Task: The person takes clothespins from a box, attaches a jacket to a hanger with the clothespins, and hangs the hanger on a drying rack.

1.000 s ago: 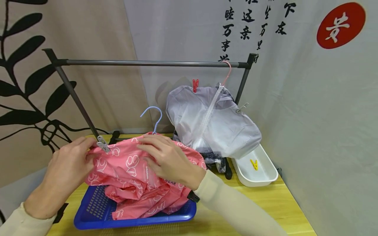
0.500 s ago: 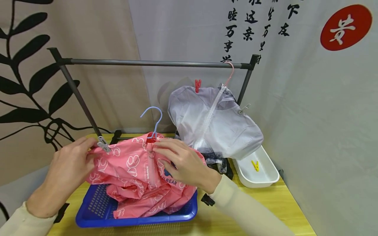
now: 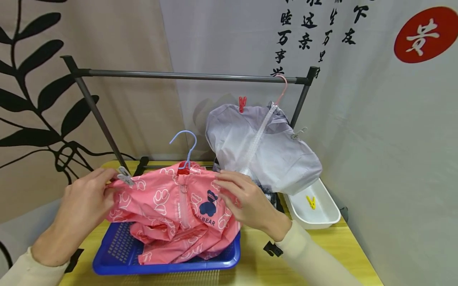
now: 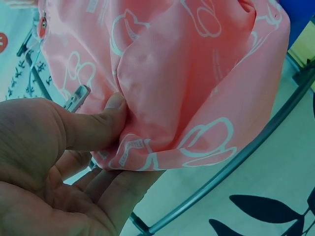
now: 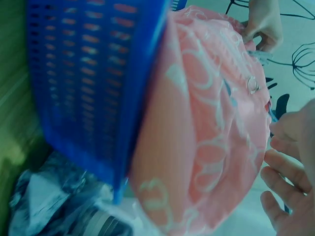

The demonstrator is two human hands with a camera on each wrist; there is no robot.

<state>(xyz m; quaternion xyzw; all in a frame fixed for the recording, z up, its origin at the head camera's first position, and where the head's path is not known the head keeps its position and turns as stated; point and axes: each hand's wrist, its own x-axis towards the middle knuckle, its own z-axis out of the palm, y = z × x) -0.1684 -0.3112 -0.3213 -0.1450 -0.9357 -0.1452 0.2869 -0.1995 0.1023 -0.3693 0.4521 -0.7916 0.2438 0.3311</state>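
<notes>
A pink jacket [image 3: 161, 210] with white outlines and a bear print lies partly in a blue basket [image 3: 166, 270]; a blue hanger's hook [image 3: 191, 147] rises from its collar. The left hand [image 3: 82, 202] pinches the jacket's left shoulder between thumb and fingers, as the left wrist view also shows at the fabric [image 4: 162, 83]. A grey clip [image 3: 125, 176] sits on the cloth beside that thumb. My right hand [image 3: 247, 200], fingers loosely bent, touches the jacket's right shoulder; in the right wrist view the fingers [image 5: 283, 172] lie along its edge.
A metal rack [image 3: 186, 75] stands behind. From its right end hangs a pale grey jacket [image 3: 264, 147] with a red clip [image 3: 242, 104] and a light clip [image 3: 299, 133]. A white tray [image 3: 318, 223] holding a yellow clip [image 3: 311, 202] stands at the right.
My right hand has slid right along the jacket's top, uncovering the collar, zipper and bear print. The left hand keeps its pinch with little movement.
</notes>
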